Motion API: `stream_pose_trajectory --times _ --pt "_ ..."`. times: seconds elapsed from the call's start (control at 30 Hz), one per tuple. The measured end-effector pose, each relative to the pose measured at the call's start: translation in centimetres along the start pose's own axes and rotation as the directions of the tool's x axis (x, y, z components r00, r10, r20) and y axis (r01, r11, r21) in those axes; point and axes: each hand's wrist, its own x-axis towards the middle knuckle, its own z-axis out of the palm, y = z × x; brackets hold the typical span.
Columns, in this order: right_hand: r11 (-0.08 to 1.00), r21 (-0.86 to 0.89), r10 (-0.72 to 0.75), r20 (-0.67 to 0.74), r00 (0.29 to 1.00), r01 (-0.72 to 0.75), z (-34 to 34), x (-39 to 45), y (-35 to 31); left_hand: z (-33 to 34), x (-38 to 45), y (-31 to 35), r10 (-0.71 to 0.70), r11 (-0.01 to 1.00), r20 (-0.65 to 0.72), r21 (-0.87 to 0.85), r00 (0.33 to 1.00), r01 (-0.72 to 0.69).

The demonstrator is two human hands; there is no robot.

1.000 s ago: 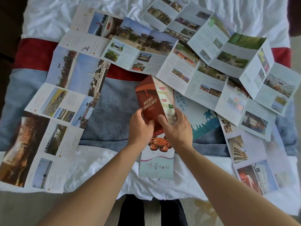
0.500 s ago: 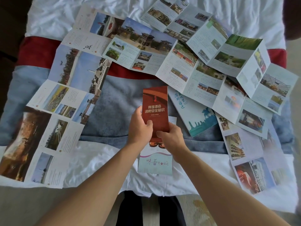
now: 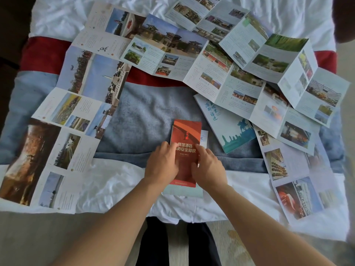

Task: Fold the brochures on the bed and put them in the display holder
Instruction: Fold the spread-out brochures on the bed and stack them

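Bed (image 3: pixel 119 181) bears folded red brochure (image 3: pixel 185 135) under both hands.

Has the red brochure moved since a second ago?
Yes. The red brochure, earlier held up half open, is now closed and pressed flat by both hands, lower toward the pale brochure beneath it, covering most of it.
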Motion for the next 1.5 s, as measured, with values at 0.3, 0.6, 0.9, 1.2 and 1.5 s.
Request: stream_pose_trajectory --times 0.3,0.6,0.9,1.2,1.5 --pt "0.989 -0.139 -0.028 0.104 0.994 0.042 1.1 -1.2 1.9 1.7 -1.7 -0.9 0.125 0.972 0.110 0.188 0.986 -0.144" --pt "0.954 -0.249 -0.194 -0.078 0.978 0.169 -0.2 0.7 2.0 1.9 -1.0 0.6 0.268 0.850 0.133 0.434 0.954 -0.299" --pt "0.820 -0.460 -0.317 0.131 0.939 0.341 0.8 2.4 2.3 3.0 -0.5 -0.3 0.203 0.843 0.225 0.455 0.953 -0.287" --pt "0.817 -0.507 -0.306 0.023 0.952 0.275 -0.5 4.3 1.9 3.5 -0.2 -0.1 0.176 0.824 0.241 0.495 0.954 -0.277" --pt "0.824 -0.498 -0.295 0.031 0.955 0.270 -1.1 4.0 1.1 2.8 0.5 0.4 0.202 0.772 0.260 0.551 0.944 -0.317"
